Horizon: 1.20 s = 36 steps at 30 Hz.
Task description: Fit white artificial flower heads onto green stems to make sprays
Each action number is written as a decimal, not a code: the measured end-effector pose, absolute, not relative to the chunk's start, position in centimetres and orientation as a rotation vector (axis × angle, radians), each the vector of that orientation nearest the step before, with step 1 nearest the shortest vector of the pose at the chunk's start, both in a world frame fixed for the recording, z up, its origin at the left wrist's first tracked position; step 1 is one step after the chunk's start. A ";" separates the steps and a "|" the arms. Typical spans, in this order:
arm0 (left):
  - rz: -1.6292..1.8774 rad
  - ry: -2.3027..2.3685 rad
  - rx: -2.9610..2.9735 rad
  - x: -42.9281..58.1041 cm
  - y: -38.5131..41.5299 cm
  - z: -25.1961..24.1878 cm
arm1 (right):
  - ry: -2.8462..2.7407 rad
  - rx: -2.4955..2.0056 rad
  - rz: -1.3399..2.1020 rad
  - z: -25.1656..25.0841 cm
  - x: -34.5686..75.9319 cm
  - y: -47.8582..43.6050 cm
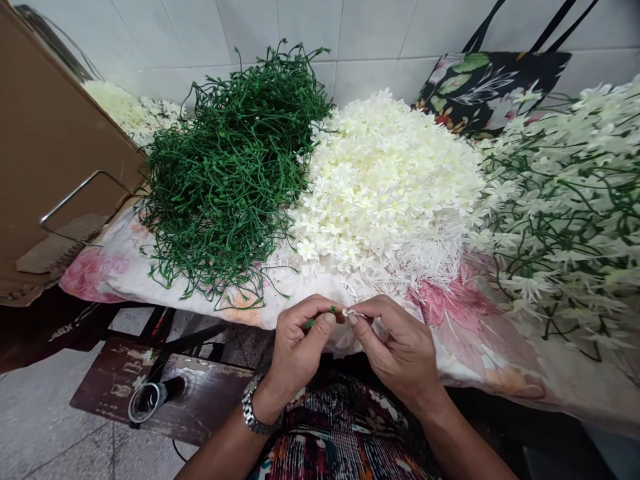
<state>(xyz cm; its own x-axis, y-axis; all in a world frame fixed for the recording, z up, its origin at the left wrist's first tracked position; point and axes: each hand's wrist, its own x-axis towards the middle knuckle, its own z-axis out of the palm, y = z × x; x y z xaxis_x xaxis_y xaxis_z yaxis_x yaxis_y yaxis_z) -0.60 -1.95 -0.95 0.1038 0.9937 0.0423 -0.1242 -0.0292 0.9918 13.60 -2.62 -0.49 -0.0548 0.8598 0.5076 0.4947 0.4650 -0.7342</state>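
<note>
Close together at the table's front edge, both my hands pinch small pieces. My left hand (pixel 303 343) is closed on a green plastic stem (pixel 333 309), whose tip shows between thumb and forefinger. Between the thumb and forefinger of my right hand (pixel 395 347) is a small white artificial flower piece (pixel 350 313), close to the stem's tip. Whether the two pieces touch, I cannot tell. Beyond my hands lie a tangled heap of green stems (pixel 235 167) on the left and a pile of white artificial blossoms (pixel 385 180) in the middle.
White flowers on green stems (pixel 575 220) are heaped at the right. A floral cloth (pixel 480 333) covers the table. A cardboard box (pixel 60 147) stands at left, and a black floral bag (pixel 490 90) leans on the tiled wall. A cup (pixel 147 401) rests on a low wooden bench (pixel 210 397).
</note>
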 end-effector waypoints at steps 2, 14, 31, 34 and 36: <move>1.221 1.039 1.246 -0.6 -1.9 -0.8 | -1.645 -1.200 0.542 -0.5 13.9 -2.7; 1.188 1.101 1.540 -0.3 -1.5 0.2 | -1.769 -1.095 0.696 2.0 14.9 -1.7; 0.990 1.098 1.651 -0.1 -1.3 0.5 | -2.004 -1.016 0.564 1.7 15.5 -1.2; 0.964 1.123 1.659 -0.1 -1.4 0.3 | -1.972 -1.020 0.586 1.1 15.4 -1.3; 0.957 1.131 1.680 0.0 -1.4 0.2 | -1.953 -1.043 0.596 0.8 15.3 -1.4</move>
